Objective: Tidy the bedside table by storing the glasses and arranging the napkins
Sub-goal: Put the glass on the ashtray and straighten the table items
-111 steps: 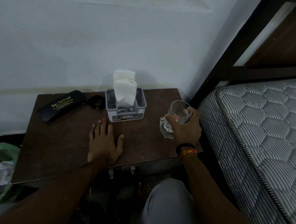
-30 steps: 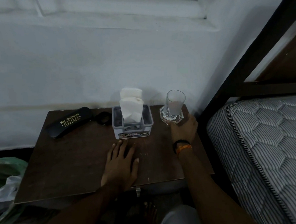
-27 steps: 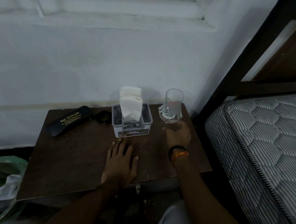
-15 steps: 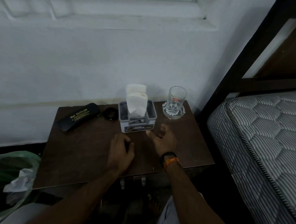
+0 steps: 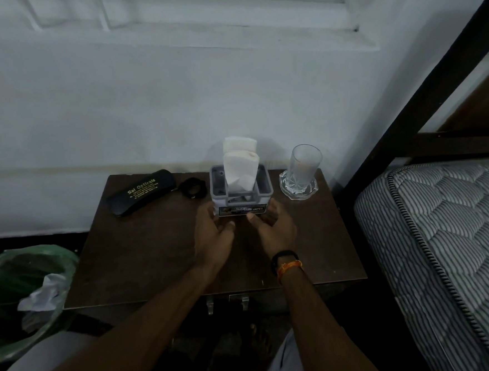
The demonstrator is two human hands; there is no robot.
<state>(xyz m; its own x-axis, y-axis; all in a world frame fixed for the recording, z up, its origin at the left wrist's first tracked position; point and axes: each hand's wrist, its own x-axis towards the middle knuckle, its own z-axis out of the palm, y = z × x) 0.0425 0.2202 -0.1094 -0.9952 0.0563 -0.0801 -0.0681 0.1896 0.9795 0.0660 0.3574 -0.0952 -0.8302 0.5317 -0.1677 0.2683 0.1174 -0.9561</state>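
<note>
A grey napkin holder (image 5: 262, 188) with white napkins (image 5: 240, 168) standing upright in it sits at the back middle of the brown bedside table (image 5: 144, 259). My left hand (image 5: 212, 235) reaches its front left corner and my right hand (image 5: 272, 227) its front right corner. Fingers of both are spread and touch or nearly touch the holder's sides. A black glasses case (image 5: 141, 192) with gold lettering lies closed at the back left. A clear drinking glass (image 5: 305, 163) stands on a cut-glass coaster (image 5: 297, 189) at the back right.
A small black ring-shaped object (image 5: 193, 188) lies between the case and the holder. A mattress (image 5: 444, 243) and dark bed frame (image 5: 421, 86) border the table's right side. A green-lined bin (image 5: 22, 287) with paper stands at the left. The wall runs right behind the table.
My right hand let go of the glass, which now stands on the coaster at the back right. Both hands moved forward to the napkin holder's front corners.
</note>
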